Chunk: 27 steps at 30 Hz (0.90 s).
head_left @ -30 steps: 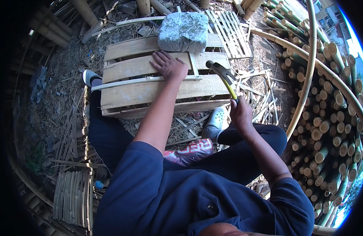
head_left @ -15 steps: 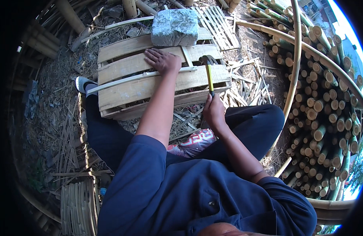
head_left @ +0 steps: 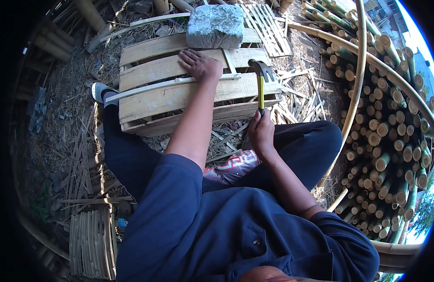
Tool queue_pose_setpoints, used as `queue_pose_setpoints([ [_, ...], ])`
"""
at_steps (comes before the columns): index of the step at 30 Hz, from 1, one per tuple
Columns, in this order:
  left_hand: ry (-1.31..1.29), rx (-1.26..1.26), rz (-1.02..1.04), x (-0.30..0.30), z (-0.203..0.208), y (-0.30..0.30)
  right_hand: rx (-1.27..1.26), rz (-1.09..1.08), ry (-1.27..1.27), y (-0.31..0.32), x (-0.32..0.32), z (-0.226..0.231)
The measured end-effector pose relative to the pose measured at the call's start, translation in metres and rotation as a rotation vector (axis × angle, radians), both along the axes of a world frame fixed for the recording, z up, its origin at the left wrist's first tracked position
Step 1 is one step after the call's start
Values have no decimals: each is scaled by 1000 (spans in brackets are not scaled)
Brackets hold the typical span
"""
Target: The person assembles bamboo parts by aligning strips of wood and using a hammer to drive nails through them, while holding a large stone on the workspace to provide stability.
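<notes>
A claw hammer (head_left: 260,84) with a black head and yellow-and-black handle is gripped low on its handle by my right hand (head_left: 262,131). Its head is over the right end of a slatted wooden crate (head_left: 153,102). My left hand (head_left: 201,66) lies on the crate's slats with its fingers stretched out toward the far left. Beneath that wrist passes a thin bamboo strip (head_left: 151,89), running crosswise along the crate. A shorter strip (head_left: 229,61) meets it near its right end, at an angle. At the far side a rough grey stone block (head_left: 215,27) rests on the crate.
Stacked bamboo poles (head_left: 381,141) fill the right side, behind a bent bamboo rail (head_left: 358,70). A slatted panel (head_left: 266,29) lies beyond the crate, with loose bamboo offcuts (head_left: 304,91) nearby. Bundled slats (head_left: 90,244) stand at lower left. My legs flank a printed bag (head_left: 235,167).
The hammer and my right hand have shifted slightly right, with the handle now more upright. My left hand stays on the slats. The whole view has shifted slightly.
</notes>
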<state>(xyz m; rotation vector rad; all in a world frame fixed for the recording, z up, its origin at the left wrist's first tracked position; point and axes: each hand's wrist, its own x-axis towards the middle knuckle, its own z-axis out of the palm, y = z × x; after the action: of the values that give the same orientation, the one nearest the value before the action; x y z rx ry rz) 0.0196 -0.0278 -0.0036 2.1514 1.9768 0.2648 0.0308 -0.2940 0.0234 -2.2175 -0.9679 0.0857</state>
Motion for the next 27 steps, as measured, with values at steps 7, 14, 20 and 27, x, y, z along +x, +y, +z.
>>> queue_pose_setpoints([
  [7, -67, 30, -24, 1, -9, 2, -22, 21, 92, 0, -6, 13],
  [14, -64, 26, -54, -2, -7, 3, -183, 63, 119, 10, 0, 24],
  [20, -56, 36, -24, 2, 0, -1, 77, 95, 114, 7, -10, 36],
  [27, -131, 90, -26, 0, -12, 3, 6, 41, 124, 14, 4, 50],
])
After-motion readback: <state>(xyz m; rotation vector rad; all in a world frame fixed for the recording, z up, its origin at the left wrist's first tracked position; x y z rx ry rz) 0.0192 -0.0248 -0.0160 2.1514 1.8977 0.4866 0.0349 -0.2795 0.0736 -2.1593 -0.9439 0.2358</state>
